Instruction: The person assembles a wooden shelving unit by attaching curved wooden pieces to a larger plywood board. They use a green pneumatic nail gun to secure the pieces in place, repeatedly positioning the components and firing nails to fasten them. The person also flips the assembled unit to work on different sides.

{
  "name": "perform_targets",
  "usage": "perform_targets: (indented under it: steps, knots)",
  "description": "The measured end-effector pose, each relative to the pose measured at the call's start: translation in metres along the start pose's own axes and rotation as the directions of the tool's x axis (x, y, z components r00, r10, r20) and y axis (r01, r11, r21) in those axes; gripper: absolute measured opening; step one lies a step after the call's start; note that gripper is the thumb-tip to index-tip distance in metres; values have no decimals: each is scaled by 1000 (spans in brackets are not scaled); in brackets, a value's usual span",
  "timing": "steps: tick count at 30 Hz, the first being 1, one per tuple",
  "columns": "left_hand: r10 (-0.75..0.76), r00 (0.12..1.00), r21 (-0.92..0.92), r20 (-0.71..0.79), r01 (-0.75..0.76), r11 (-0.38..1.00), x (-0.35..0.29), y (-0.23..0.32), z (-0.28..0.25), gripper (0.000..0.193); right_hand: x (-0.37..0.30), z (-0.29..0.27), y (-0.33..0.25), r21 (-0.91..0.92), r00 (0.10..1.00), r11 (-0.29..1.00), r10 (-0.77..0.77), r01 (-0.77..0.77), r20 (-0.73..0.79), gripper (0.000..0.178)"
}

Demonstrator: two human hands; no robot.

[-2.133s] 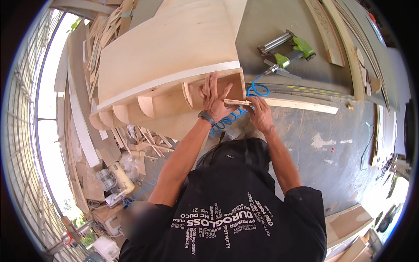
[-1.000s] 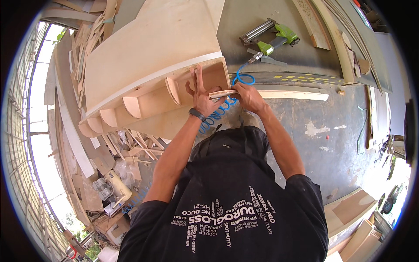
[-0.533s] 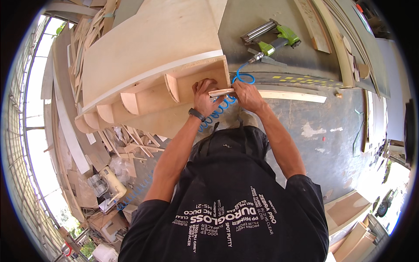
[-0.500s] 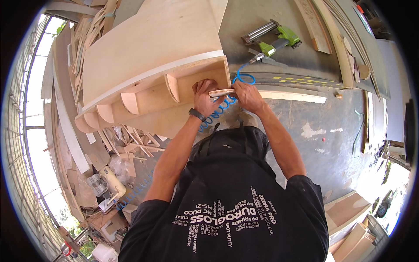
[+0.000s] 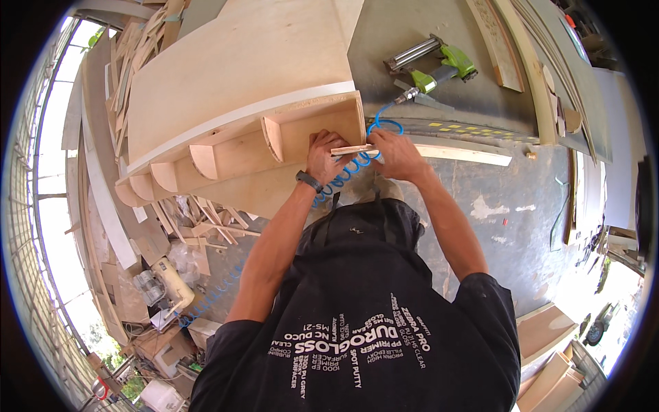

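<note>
A small plywood piece is held between my two hands, close to the right end of the curved wooden frame. My left hand, with a dark band at its wrist, is closed on the left end of the piece. My right hand closes at its other end; the fingertips are partly hidden. Several curved ribs stand inside the frame, beneath a broad plywood panel. Below my hands hangs a coiled blue air hose.
A green nail gun, joined to the hose, lies on the dark bench. A long wood strip extends right from beside my right hand. Wood offcuts and a small compressor are on the floor at left.
The whole view has shifted slightly. Both hands stay on the plywood piece, and the right hand has turned a little at its end.
</note>
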State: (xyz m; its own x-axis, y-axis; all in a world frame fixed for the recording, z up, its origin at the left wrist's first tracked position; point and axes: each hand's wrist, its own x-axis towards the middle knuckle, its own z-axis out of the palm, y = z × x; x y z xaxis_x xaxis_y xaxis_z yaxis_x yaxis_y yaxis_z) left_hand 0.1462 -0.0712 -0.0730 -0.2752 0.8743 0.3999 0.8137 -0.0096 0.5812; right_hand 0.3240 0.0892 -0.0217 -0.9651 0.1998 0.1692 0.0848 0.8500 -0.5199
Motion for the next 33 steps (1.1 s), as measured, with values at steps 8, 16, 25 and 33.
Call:
perform_targets:
  steps: [8,16,25,33]
  knots:
    - [-62,996,-85,69,68,994,1,3,-3,17,67,-35,68,605,957,789,246,-107,-152,40]
    - [-69,995,5,76,69,998,4,10,-3,18,130,33,99,416,968,895,224,-158,-114,40]
    - [-75,992,6,98,75,997,9,12,-1,11,141,23,112,405,985,912,127,-69,-120,25]
    - [-64,992,57,113,58,997,7,10,-1,12,140,27,113,476,971,877,166,-66,-172,24]
